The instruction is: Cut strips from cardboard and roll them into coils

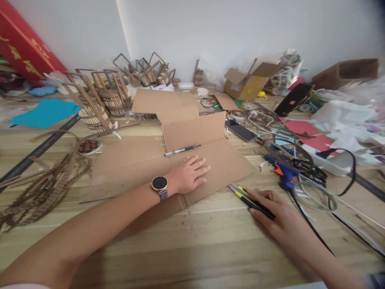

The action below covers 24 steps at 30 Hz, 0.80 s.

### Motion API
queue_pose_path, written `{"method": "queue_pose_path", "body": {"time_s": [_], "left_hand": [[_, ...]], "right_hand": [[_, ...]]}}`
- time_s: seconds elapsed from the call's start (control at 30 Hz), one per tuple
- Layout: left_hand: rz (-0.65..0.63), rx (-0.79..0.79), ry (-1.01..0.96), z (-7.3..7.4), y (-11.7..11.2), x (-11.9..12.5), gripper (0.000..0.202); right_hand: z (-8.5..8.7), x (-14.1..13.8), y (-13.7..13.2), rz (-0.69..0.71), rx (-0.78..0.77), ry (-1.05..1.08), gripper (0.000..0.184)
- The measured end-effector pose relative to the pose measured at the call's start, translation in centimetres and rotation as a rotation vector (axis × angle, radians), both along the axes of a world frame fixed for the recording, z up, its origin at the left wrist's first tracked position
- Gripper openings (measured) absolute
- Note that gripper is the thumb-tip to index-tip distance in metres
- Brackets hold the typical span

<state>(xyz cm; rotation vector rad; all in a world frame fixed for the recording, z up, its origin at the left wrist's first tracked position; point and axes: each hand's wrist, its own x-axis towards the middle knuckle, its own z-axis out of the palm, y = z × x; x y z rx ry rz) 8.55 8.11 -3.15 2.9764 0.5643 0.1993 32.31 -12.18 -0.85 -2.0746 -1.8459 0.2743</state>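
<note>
My left hand lies flat, fingers stretched out, on a large sheet of brown cardboard spread on the wooden table; a watch sits on that wrist. My right hand is closed around a yellow and black utility knife, whose tip rests at the cardboard's near right edge. A pen lies on the cardboard just beyond my left hand, in front of a raised cardboard flap.
Woven cardboard baskets stand at the back left, cardboard strips lie at the left. A phone, a blue glue gun, scissors, cables and red paper crowd the right. An open box sits at the back.
</note>
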Motion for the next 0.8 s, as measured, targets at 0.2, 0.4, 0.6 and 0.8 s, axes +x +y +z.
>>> {"method": "queue_pose_path", "body": {"time_s": [0.2, 0.4, 0.6, 0.8], "left_hand": [[0.002, 0.0, -0.01, -0.1, 0.0, 0.0, 0.053], [0.008, -0.01, -0.007, -0.1, 0.0, 0.0, 0.054], [0.013, 0.006, -0.031, -0.4, 0.0, 0.0, 0.054], [0.015, -0.001, -0.021, -0.4, 0.1, 0.0, 0.053]], "right_hand": [[0.1, -1.0, -0.5, 0.009, 0.002, 0.008, 0.043], [0.3, -1.7, 0.1, 0.007, -0.003, 0.009, 0.043], [0.3, -1.8, -0.1, 0.033, -0.021, 0.002, 0.043], [0.3, -2.3, 0.2, 0.036, 0.001, -0.032, 0.044]]}}
